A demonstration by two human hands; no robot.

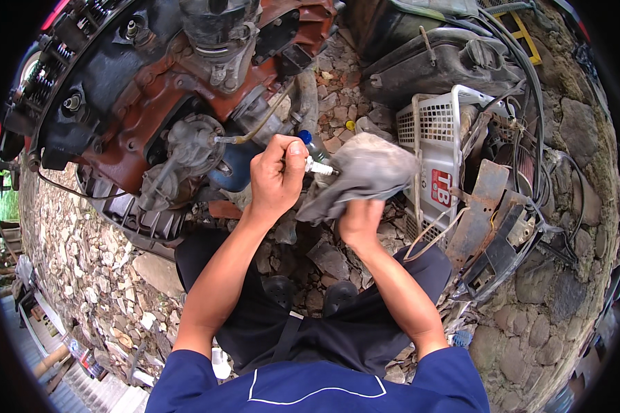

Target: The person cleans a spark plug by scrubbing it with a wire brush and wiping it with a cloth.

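Closed in a fist, my left hand [277, 173] grips a spark plug [317, 166], with its white and metal body sticking out to the right past the thumb. A crumpled grey rag [372, 165] is bunched in my right hand [362, 224], and it covers most of those fingers. The spark plug's tip points at the rag's left edge; whether they touch I cannot tell. Just beyond my left hand stands a red-brown engine block [138, 110] with a round metal pump [191, 140] on its side.
A white plastic basket [415, 120] full of rusty parts and cables stands at the right. Beyond it lies a dirty black tank [441, 65]. Loose stones [103, 275] cover the ground. A blue-capped bottle [304, 136] is behind my left hand. A stone wall [530, 323] curves along the right.
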